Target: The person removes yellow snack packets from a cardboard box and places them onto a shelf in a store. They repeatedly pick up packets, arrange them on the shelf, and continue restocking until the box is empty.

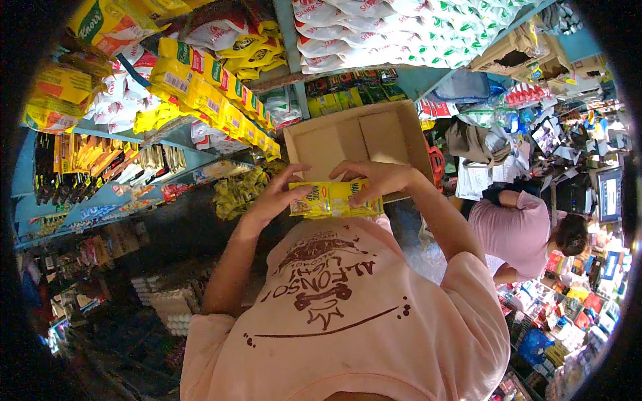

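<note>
A strip of yellow seasoning sachets [328,200] is stretched between my two hands, close in front of my chest. My left hand [281,194] grips its left end, with the thumb lying on the front. Toward the right end, my right hand [374,179] holds the strip with its fingers curled over the top. Just beyond my hands is a cardboard box [394,127], its brown inner walls showing. My hands and the sachets hide the box's near edge.
Yellow sachet strips [194,83] hang at the upper left before blue shelves [200,150]. White packets [401,33] fill the shelf above. Egg trays [164,301] are stacked at lower left. On the right, a person in pink [511,230] bends over crowded goods near a screen [609,194].
</note>
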Motion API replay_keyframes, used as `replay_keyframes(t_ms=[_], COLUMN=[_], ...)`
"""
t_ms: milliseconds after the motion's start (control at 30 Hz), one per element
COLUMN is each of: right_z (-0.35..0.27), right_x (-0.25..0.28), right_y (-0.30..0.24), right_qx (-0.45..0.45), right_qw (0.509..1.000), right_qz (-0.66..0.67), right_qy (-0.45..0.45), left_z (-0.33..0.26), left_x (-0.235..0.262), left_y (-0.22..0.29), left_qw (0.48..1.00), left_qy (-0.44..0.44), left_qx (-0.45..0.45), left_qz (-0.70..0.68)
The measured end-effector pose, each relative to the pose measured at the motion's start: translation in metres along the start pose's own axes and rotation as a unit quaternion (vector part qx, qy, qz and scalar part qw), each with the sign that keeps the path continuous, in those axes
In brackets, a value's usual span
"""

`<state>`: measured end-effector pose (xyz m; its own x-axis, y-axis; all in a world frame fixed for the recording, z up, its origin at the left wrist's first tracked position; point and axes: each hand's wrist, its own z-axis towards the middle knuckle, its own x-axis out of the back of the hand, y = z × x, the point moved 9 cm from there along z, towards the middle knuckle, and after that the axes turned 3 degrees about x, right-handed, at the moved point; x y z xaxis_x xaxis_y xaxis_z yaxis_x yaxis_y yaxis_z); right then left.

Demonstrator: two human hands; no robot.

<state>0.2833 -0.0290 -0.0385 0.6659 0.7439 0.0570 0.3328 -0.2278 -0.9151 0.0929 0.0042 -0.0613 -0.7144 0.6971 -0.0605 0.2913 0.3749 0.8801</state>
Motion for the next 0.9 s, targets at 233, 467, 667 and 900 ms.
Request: replay_keyframes(t_ms=[233, 467, 667, 900], right_z=[-0.037, -0.053, -0.058, -0.064], right_x=[-0.024, -0.025, -0.018, -0.013], right_y=[0.046, -0.034, -0.065, -0.075], right_qx=[0.031, 0.117, 0.199, 0.245], right_qw=[0.952, 0.913, 0.884, 0.835], right_qz=[0.224, 0.107, 0.117, 0.045], right_qy=[0.205, 0.375, 0.407, 0.491], left_z=[-0.037, -0.051, -0.047, -0.043], left_x=[-0.012, -0.031, -0.051, -0.058], left_y=[-0.039, 0.027, 0.031, 0.025], left_qw=[0.992, 0.985, 0.998, 0.998], left_qy=[-0.111, -0.113, -0.042, 0.056], left_qx=[0.060, -0.015, -0.035, -0.020], left_qz=[-0.031, 0.129, -0.004, -0.004])
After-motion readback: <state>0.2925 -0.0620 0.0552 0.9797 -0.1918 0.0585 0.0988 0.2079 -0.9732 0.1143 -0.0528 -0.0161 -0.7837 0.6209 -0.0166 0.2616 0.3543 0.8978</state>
